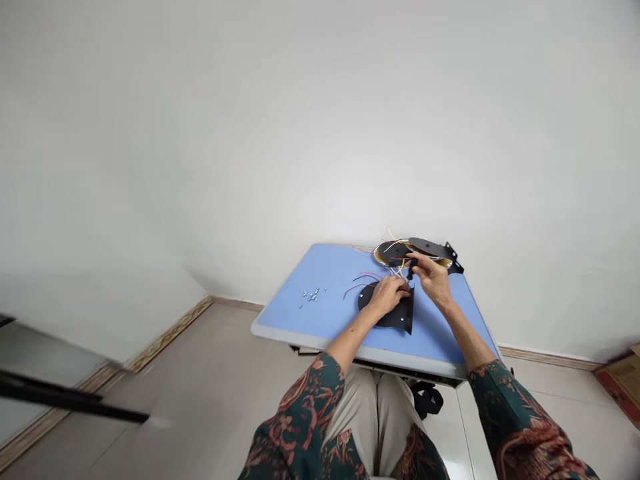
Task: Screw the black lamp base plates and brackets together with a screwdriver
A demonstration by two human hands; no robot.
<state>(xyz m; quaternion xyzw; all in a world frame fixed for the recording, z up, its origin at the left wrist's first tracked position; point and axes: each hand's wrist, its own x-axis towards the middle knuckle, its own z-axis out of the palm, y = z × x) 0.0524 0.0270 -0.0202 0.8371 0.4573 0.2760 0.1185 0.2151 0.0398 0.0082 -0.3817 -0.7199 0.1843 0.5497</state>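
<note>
My left hand (387,295) rests over a flat black plate (395,315) and pinches thin coloured wires (401,273) near its far edge. My right hand (433,277) is raised just beyond it, fingers shut on a small black part (412,269) with the wires running past it. Behind both hands lies a black oval plate (391,253) with a gold-coloured rim. A black metal bracket (430,249) sits over its right side. Loose red wires (361,283) curve across the blue table (300,320).
A small scatter of silver screws or nuts (313,295) lies on the left of the tabletop. A black strap (427,400) hangs below the table's near edge. White walls stand behind, and a black rod (65,397) crosses the lower left.
</note>
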